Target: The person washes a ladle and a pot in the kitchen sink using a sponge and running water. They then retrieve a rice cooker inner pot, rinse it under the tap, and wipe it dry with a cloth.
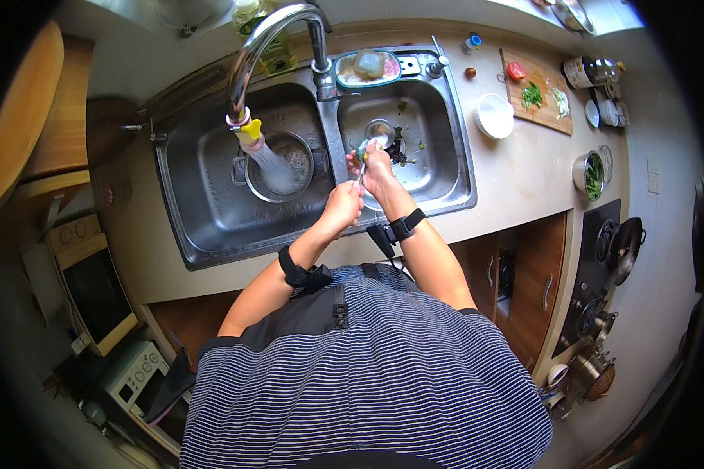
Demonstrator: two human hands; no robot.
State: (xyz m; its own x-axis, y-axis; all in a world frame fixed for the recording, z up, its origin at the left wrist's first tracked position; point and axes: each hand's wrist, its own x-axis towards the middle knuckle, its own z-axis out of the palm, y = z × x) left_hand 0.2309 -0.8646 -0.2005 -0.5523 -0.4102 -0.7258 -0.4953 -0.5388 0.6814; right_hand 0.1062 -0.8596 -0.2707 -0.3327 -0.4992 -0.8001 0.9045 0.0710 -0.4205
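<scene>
Over the right sink basin (pixel 434 173), my left hand (pixel 343 205) grips the lower end of a thin metal utensil handle (pixel 361 174). My right hand (pixel 378 170) is closed higher up around a green-and-yellow scrubber (pixel 362 150), pressed against the utensil. Just beyond the fingers is a round, shallow metal piece (pixel 380 132); my right hand hides whether it joins the handle. Dark vegetable scraps (pixel 398 153) lie around the drain. In the left basin (pixel 205 193), water runs from the faucet (pixel 248 126) into a metal pot (pixel 270 194).
A sponge tray (pixel 343 70) rests behind the basins. To the right are a white bowl (pixel 494 116), a cutting board (pixel 548 120) with chopped greens and tomato, and a metal bowl of greens (pixel 592 176). A stove (pixel 589 264) holds a pan (pixel 626 243). A toaster oven (pixel 97 284) stands left.
</scene>
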